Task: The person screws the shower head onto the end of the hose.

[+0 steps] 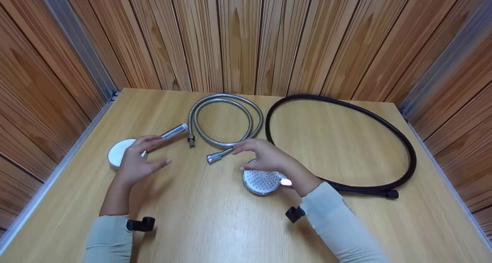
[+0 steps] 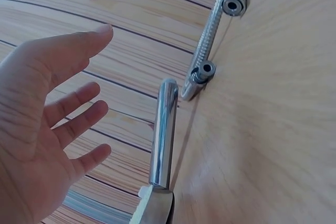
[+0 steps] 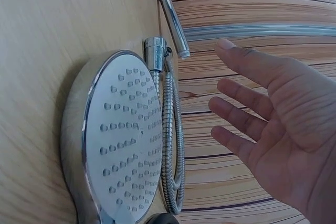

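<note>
My left hand (image 1: 135, 163) hovers with spread, relaxed fingers over a chrome hand shower at the left, and holds nothing. This shower head (image 1: 117, 153) has a white round top; its chrome handle (image 2: 164, 135) points toward the hose coil and the fingers stand apart from it. Above a second shower head (image 1: 261, 183), nozzle face up near the middle, my right hand (image 1: 269, 155) is held with loosely bent fingers, also with nothing in it. The hand partly covers that head in the head view. In the right wrist view, its nozzle face (image 3: 126, 140) stands apart from my fingers.
Between and behind the hands lies a coiled metal shower hose (image 1: 223, 96), its chrome end fitting (image 1: 214, 157) toward me. A black hose (image 1: 412, 155) makes a large loop at the right, passing behind my right forearm. Wood-panelled walls (image 1: 238, 40) border the table.
</note>
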`<action>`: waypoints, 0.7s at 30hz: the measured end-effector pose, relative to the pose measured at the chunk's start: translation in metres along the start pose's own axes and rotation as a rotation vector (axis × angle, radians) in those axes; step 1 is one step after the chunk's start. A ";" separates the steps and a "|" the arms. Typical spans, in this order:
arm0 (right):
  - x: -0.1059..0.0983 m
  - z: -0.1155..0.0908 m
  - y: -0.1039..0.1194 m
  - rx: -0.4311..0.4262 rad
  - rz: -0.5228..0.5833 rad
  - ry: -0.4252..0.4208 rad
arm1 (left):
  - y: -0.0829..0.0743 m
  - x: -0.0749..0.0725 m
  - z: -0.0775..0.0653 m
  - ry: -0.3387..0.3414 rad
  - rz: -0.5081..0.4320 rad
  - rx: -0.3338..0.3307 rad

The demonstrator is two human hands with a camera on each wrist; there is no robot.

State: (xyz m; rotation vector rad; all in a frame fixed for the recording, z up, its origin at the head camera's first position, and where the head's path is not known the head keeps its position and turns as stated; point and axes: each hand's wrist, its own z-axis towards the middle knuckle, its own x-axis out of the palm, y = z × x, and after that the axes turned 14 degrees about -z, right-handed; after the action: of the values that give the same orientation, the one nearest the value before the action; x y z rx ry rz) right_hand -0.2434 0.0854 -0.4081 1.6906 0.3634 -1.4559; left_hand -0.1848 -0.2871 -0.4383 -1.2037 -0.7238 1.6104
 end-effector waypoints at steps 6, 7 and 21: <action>0.001 0.008 0.002 0.001 0.014 -0.005 | 0.010 -0.003 0.004 -0.002 -0.018 -0.052; 0.002 0.009 0.002 -0.002 0.016 -0.006 | 0.011 -0.003 0.004 -0.004 -0.017 -0.060; 0.017 0.035 0.005 -0.013 0.052 0.007 | 0.028 -0.014 0.022 0.017 0.016 -0.228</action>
State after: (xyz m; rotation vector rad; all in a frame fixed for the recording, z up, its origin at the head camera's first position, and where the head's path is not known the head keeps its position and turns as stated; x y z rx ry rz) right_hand -0.2582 0.0516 -0.4203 1.6828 0.3295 -1.4068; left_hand -0.2141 -0.3088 -0.4503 -1.3872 -0.9074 1.5595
